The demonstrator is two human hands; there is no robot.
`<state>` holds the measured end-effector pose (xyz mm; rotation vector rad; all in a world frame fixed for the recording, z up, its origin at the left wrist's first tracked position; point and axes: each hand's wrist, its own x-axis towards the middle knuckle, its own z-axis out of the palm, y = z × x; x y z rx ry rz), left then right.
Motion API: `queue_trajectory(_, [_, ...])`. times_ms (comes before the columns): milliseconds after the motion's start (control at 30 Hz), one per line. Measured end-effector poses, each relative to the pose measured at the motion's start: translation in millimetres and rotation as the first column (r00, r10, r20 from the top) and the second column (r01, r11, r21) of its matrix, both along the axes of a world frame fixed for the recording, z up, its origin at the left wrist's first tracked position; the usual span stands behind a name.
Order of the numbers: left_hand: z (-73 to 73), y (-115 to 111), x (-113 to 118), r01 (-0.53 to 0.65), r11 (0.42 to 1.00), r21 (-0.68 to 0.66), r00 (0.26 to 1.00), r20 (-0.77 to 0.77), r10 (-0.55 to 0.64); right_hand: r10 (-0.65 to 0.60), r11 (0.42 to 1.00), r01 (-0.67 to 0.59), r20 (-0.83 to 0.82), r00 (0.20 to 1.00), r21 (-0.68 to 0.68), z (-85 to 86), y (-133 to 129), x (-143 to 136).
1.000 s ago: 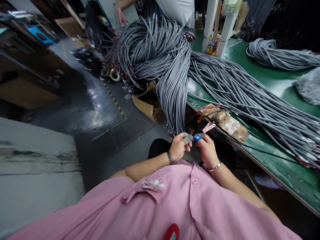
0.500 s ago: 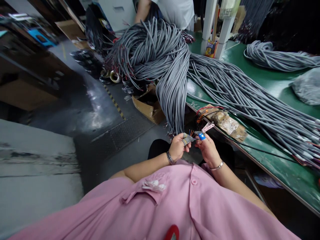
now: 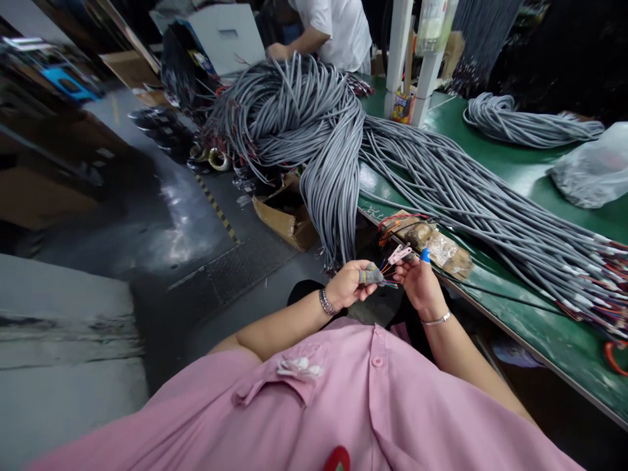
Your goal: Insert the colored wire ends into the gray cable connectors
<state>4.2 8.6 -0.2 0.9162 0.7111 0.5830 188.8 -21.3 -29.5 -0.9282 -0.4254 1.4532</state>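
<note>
In front of my chest, my left hand (image 3: 349, 284) is closed around thin coloured wires (image 3: 390, 284) that fan out past its grey-covered thumb. My right hand (image 3: 418, 285) is just to the right, with a blue cover (image 3: 424, 255) on a raised digit. Its other fingertips are bent together near the wire ends; what they pinch, if anything, is too small to tell. Just above the wires is a pink clip (image 3: 400, 254) at the table edge, beside a taped wooden block (image 3: 441, 248).
Grey cables (image 3: 441, 163) lie in a long bundle across the green table (image 3: 510, 167), with a coil (image 3: 530, 121) and plastic bag (image 3: 596, 167) behind. An open carton (image 3: 282, 222) sits below the table's left end. A person in white (image 3: 338, 33) works beyond the cable heap.
My right hand has moved right, away from my left hand, and its blue-covered digit now points up. More of the wires show. The view has shifted slightly, and the other person's arm is more visible.
</note>
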Motion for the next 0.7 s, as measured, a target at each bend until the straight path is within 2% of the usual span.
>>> queue_trajectory(167, [-1.0, 4, 13, 0.051, 0.997, -0.06, 0.999, 0.015, -0.05, 0.033, 0.999, -0.034, 0.044, 0.999, 0.03, 3.0, 8, -9])
queue_trajectory(300, [-6.7, 9, 15, 0.037, 0.997, -0.071, 0.999, 0.028, -0.035, 0.039, 0.999, -0.039, -0.001, 0.999, 0.026, 1.5, 13, -17])
queue_trajectory(533, [-11.4, 8, 15, 0.032, 0.996, -0.081, 0.999, 0.015, -0.031, -0.068, 0.996, 0.074, -0.096, 0.993, 0.051, -2.2, 20, -25])
queue_trajectory(700, [-10.7, 7, 16, 0.034, 0.996, -0.077, 0.999, 0.01, -0.033, -0.097, 0.993, 0.102, -0.083, 0.992, 0.054, -1.3, 21, -27])
